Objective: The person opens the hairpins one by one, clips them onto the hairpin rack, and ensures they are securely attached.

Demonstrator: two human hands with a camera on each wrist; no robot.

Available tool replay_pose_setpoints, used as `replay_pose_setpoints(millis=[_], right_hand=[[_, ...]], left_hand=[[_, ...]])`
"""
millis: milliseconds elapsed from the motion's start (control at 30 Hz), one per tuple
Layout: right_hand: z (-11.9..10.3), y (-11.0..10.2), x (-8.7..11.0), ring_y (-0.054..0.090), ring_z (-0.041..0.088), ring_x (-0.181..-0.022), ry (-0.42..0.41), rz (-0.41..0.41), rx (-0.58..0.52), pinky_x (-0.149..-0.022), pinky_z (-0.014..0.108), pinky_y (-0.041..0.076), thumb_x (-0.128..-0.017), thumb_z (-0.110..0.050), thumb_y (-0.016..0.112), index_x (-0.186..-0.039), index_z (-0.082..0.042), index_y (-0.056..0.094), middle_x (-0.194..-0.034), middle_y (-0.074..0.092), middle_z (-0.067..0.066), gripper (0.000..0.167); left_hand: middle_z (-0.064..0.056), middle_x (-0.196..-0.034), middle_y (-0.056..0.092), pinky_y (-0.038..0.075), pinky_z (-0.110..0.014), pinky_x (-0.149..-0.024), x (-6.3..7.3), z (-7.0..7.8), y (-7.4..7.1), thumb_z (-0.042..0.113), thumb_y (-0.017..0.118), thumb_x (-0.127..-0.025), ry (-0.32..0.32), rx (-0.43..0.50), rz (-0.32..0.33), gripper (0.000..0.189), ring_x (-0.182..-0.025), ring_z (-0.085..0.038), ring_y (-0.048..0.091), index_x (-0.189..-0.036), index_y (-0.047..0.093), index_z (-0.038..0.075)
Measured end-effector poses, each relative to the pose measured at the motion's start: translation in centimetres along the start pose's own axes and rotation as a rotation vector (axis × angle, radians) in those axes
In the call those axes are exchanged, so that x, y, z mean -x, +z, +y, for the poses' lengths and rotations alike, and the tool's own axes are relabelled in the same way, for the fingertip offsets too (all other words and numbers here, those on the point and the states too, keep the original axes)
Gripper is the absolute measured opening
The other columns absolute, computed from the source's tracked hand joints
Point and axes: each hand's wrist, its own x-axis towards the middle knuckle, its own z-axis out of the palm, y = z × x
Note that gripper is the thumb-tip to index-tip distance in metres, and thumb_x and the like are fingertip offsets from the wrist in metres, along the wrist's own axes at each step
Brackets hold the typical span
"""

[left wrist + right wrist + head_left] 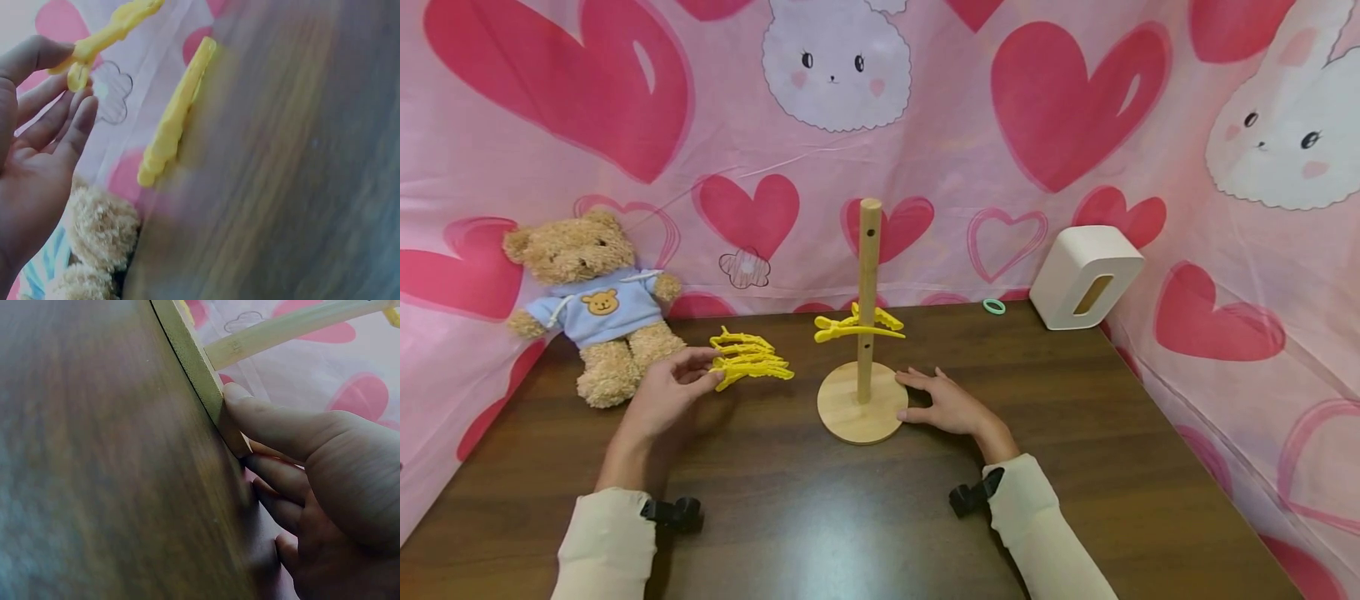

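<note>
My left hand (658, 396) pinches a yellow hair clip (115, 31) between thumb and fingertips, lifted off the table. Just past it lie several more yellow hair clips (760, 360) in a close row. A wooden stand stands upright in the middle, with a round base (842, 425) and a post (868, 250). Yellow hair clips (835, 330) sit crosswise on the post, about mid-height. My right hand (951, 406) holds the right rim of the base, its thumb (275, 422) and fingers against the edge.
A teddy bear (602, 304) in a blue top sits at the back left, close to my left hand. At the back right stands a white box (1082, 275) with a slot. A mint-green ring (994, 307) lies near it. A pink heart-patterned cloth hangs behind the brown table (1037, 392).
</note>
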Motion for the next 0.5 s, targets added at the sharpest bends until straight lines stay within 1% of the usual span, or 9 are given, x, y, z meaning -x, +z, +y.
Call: replay_pose_setpoints(millis=[100, 167, 300, 400, 500], right_hand=[[0.0, 0.0, 0.0, 0.029, 0.026, -0.149, 0.003, -0.002, 0.001, -0.122, 0.054, 0.0, -0.094, -0.033, 0.074, -0.151, -0.005, 0.047, -0.155, 0.045, 0.01, 0.07], [0.0, 0.0, 0.0, 0.029, 0.026, -0.149, 0.003, -0.002, 0.002, -0.122, 0.054, 0.0, -0.094, -0.033, 0.074, -0.151, -0.005, 0.047, -0.155, 0.045, 0.01, 0.07], [0.0, 0.0, 0.1, 0.029, 0.026, -0.149, 0.0, 0.0, 0.004, -0.122, 0.055, 0.0, -0.094, -0.033, 0.074, -0.151, -0.004, 0.047, -0.155, 0.045, 0.011, 0.07], [-0.1, 0.0, 0.1, 0.029, 0.026, -0.149, -0.002, -0.002, 0.002, -0.122, 0.054, 0.0, -0.094, -0.032, 0.074, -0.151, -0.004, 0.046, -0.155, 0.045, 0.011, 0.069], [-0.1, 0.0, 0.0, 0.029, 0.026, -0.149, -0.003, -0.002, -0.001, -0.122, 0.054, 0.0, -0.094, -0.032, 0.074, -0.151, -0.004, 0.046, -0.155, 0.045, 0.011, 0.069]], left_hand=[[-0.018, -0.119, 0.062, 0.047, -0.008, -0.082, -0.1, 0.5, 0.5, 0.021, 0.073, -0.096, -0.008, 0.038, 0.058, 0.046, -0.098, -0.002, 0.057, -0.131, 0.061, -0.006], [-0.014, -0.118, 0.063, 0.048, -0.009, -0.082, -0.2, 0.9, 0.8, 0.023, 0.073, -0.096, -0.02, 0.059, 0.106, 0.047, -0.099, -0.004, 0.057, -0.132, 0.062, -0.004], [-0.003, -0.111, 0.066, 0.049, -0.01, -0.082, -0.4, 1.8, 1.3, 0.025, 0.077, -0.093, -0.026, 0.089, 0.202, 0.047, -0.098, -0.007, 0.059, -0.129, 0.065, -0.002], [0.001, -0.106, 0.066, 0.049, -0.01, -0.081, -0.6, 2.5, 1.5, 0.023, 0.079, -0.091, -0.013, 0.123, 0.245, 0.044, -0.096, -0.007, 0.06, -0.125, 0.067, -0.002], [0.002, -0.102, 0.066, 0.05, -0.012, -0.081, -0.8, 3.2, 1.7, 0.016, 0.081, -0.089, 0.018, 0.19, 0.265, 0.04, -0.094, -0.01, 0.061, -0.121, 0.068, -0.004]])
